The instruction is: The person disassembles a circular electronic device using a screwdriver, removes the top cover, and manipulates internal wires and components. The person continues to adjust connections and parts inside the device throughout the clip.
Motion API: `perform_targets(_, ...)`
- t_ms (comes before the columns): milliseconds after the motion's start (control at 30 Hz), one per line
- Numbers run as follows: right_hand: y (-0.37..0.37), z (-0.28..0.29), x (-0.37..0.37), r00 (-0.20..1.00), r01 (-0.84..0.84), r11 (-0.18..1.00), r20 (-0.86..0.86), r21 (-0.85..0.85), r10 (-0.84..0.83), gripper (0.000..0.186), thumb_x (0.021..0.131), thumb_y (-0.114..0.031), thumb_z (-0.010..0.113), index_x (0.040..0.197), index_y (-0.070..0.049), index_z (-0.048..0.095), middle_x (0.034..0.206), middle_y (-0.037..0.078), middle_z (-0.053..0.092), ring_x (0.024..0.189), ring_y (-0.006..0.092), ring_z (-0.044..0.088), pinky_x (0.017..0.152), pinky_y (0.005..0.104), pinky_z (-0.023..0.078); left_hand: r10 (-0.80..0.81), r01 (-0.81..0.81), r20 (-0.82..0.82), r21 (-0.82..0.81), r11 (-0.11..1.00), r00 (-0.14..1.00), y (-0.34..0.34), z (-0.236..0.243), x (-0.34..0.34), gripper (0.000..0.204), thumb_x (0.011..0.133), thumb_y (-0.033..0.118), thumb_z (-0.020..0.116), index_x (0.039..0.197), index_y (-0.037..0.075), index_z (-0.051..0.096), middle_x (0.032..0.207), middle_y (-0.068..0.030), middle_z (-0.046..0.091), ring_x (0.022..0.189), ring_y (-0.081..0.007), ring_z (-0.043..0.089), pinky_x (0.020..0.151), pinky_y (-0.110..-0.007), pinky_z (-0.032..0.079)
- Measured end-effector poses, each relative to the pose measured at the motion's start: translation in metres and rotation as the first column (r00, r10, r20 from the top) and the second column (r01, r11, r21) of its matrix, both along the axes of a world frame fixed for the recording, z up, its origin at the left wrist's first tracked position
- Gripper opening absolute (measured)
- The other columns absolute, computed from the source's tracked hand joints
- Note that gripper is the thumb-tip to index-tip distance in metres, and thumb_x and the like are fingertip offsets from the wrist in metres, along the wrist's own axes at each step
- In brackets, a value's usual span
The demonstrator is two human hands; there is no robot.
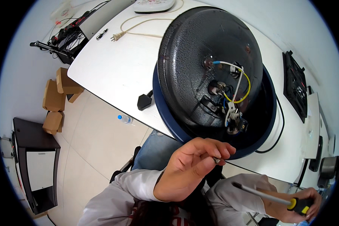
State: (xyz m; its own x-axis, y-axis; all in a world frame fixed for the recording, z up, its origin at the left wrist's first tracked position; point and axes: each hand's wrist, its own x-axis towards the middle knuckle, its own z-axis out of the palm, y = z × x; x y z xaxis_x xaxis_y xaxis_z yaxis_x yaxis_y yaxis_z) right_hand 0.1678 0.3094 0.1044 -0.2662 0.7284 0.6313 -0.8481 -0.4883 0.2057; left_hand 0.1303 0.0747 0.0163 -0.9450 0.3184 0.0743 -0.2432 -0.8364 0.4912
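My left hand (192, 165) pinches a small metal screw (216, 160) between thumb and fingers, just in front of an opened electric appliance. Its round black textured pan (188, 71) is tilted up inside a dark blue bowl-shaped housing (171, 126). On the pan's underside, white, yellow and blue wires (248, 88) run between terminals and a metal-and-black fitting (235, 122). At the lower right, away from the appliance, my right hand (307, 207) is closed round the black and yellow handle of a screwdriver (269, 196). The screwdriver's shaft points left, toward my body.
The appliance stands on a white table (113, 71). A black plug (144, 101) lies to its left, and a beige plug (118, 36) with its cord behind. An open black tool case (295, 86) is at the right. Cardboard boxes (54, 96) and a bottle (125, 119) are on the floor.
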Motion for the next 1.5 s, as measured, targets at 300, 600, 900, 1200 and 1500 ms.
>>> perform_targets(300,0.017,-0.003,0.009,0.944,-0.111,0.994,0.317,0.025,0.097,0.051,0.100,-0.046,0.044,0.065,-0.012,0.058,0.056,0.002,0.053,0.051,0.0093,0.051,0.066,0.0243,0.040,0.065,-0.065,-0.034,-0.003,0.998,0.997,0.005,-0.004,0.007,0.014,0.096,0.019,0.058,0.103,0.009,0.052,0.102,-0.0097,0.058,0.115,-0.0314,0.053,0.092,-0.036,0.047)
perform_targets(600,0.010,-0.004,0.005,0.946,-0.054,0.998,0.320,0.015,0.047,0.050,0.101,-0.044,0.043,0.066,-0.012,0.058,0.056,0.003,0.051,0.052,0.0100,0.051,0.068,0.0247,0.041,-0.012,0.012,0.001,0.006,1.000,1.000,0.002,-0.006,0.010,0.012,0.097,0.014,0.054,0.106,0.007,0.049,0.102,-0.0130,0.058,0.101,-0.0356,0.061,0.090,-0.046,0.049)
perform_targets(900,0.013,-0.007,-0.003,0.961,0.012,0.999,0.276,-0.043,0.001,0.049,0.101,-0.042,0.043,0.067,-0.010,0.057,0.054,0.003,0.052,0.049,0.0114,0.049,0.057,0.0220,0.041,-0.004,0.004,-0.020,-0.004,1.000,1.000,0.003,-0.012,0.008,0.014,0.097,0.016,0.054,0.106,0.007,0.047,0.105,-0.0152,0.058,0.101,-0.0382,0.062,0.088,-0.047,0.051)
perform_targets(1200,0.013,-0.007,-0.010,0.953,0.066,0.998,0.298,-0.017,-0.058,0.052,0.102,-0.045,0.041,0.066,-0.010,0.056,0.053,0.002,0.052,0.045,0.0112,0.048,0.050,0.0195,0.040,-0.004,0.004,-0.016,0.029,1.000,1.000,0.003,-0.013,0.006,0.017,0.098,0.019,0.053,0.107,0.007,0.046,0.106,-0.0156,0.058,0.103,-0.0375,0.062,0.080,-0.037,0.055)
perform_targets(1500,0.013,-0.007,-0.013,0.962,0.049,0.997,0.272,-0.057,-0.032,0.053,0.101,-0.047,0.040,0.066,-0.010,0.055,0.051,0.001,0.052,0.043,0.0097,0.048,0.045,0.0178,0.040,-0.035,0.034,0.010,0.103,0.994,0.999,0.005,-0.015,0.007,0.018,0.099,0.022,0.052,0.108,0.007,0.046,0.106,-0.0154,0.058,0.103,-0.0356,0.061,0.080,-0.035,0.055)
